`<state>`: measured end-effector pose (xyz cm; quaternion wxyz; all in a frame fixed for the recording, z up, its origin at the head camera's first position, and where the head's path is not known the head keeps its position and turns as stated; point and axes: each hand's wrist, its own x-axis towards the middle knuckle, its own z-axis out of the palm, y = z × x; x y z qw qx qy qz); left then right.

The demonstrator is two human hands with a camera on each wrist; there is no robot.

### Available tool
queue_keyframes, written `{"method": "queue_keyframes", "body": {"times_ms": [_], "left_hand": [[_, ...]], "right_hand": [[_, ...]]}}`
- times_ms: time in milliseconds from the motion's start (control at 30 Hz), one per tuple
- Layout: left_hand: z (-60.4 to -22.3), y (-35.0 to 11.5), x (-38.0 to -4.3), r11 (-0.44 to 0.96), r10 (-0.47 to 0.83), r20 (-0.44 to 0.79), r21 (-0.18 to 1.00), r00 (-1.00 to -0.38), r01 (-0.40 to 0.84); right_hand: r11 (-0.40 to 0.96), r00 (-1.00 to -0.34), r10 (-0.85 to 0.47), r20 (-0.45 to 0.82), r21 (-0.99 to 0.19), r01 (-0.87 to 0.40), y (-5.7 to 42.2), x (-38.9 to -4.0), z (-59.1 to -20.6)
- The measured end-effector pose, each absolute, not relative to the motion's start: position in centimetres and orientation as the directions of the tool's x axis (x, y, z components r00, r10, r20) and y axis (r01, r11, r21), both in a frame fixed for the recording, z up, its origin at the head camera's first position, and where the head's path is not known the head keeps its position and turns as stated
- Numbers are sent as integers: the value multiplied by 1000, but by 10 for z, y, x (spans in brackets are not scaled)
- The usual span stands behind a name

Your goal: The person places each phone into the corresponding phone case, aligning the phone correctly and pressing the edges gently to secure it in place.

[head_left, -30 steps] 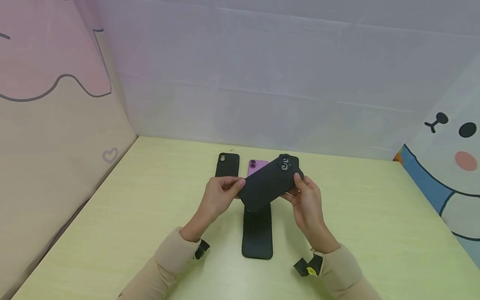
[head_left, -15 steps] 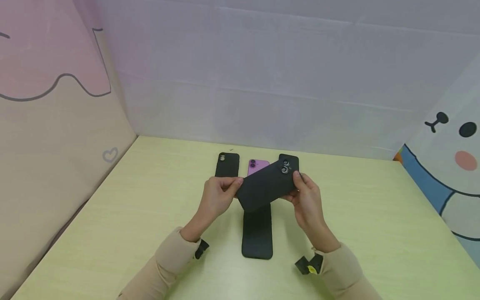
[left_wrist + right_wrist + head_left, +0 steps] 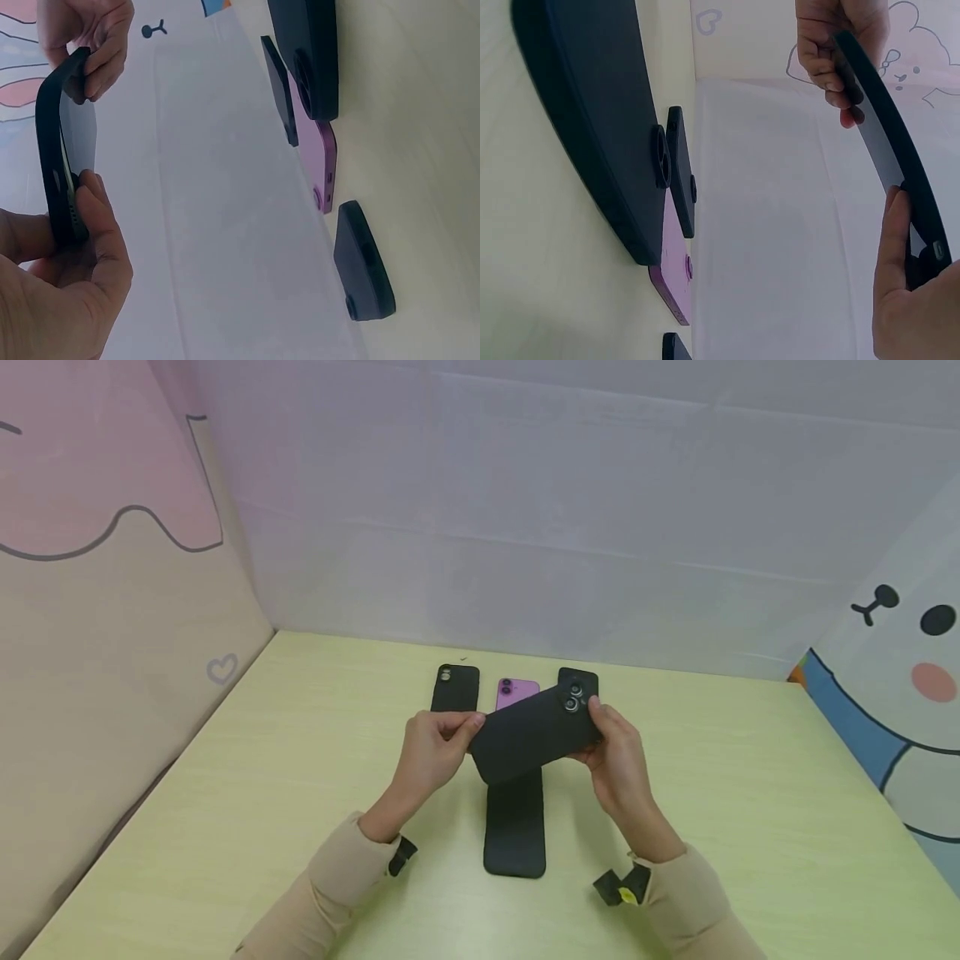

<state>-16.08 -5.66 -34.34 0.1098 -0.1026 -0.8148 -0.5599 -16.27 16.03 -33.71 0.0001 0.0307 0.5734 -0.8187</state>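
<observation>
Between both hands, above the table, is a phone in a black case [image 3: 528, 735], tilted, its two camera lenses toward the upper right in the head view. My left hand [image 3: 435, 750] pinches its lower-left end between thumb and fingers. My right hand [image 3: 618, 760] grips the camera end, thumb on the back and fingers underneath. In the left wrist view the case edge [image 3: 51, 142] looks bowed, with a pale line showing inside it. The right wrist view shows the glossy screen side [image 3: 881, 142] reflecting grey. Directly below lies another black-cased phone [image 3: 515, 831], partly covered.
Along the back of the table [image 3: 360, 693] lie a black-cased phone [image 3: 455, 687] on the left, a purple phone [image 3: 517, 691] in the middle and a further black phone [image 3: 577, 677] on the right, partly hidden. A pale cloth wall [image 3: 480, 527] stands behind.
The held phone has turned slightly flatter, its camera end dropping a little and its lower end shifting slightly left. Both hands keep their hold; the phones on the table have stayed put.
</observation>
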Motion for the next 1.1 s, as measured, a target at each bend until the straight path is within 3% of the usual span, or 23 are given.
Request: {"method": "queue_keyframes", "body": {"times_ms": [500, 867, 1100], "left_hand": [[-345, -56, -161, 373, 39, 291, 884, -956, 284], [-343, -55, -159, 398, 27, 299, 872, -954, 284], [-343, -56, -159, 411, 19, 298, 868, -954, 279]], "right_hand": [[-94, -997, 81, 3, -996, -10, 164, -163, -337], [1, -985, 173, 12, -1000, -12, 163, -162, -335], [-8, -980, 195, 26, -1000, -28, 162, -161, -335]]}}
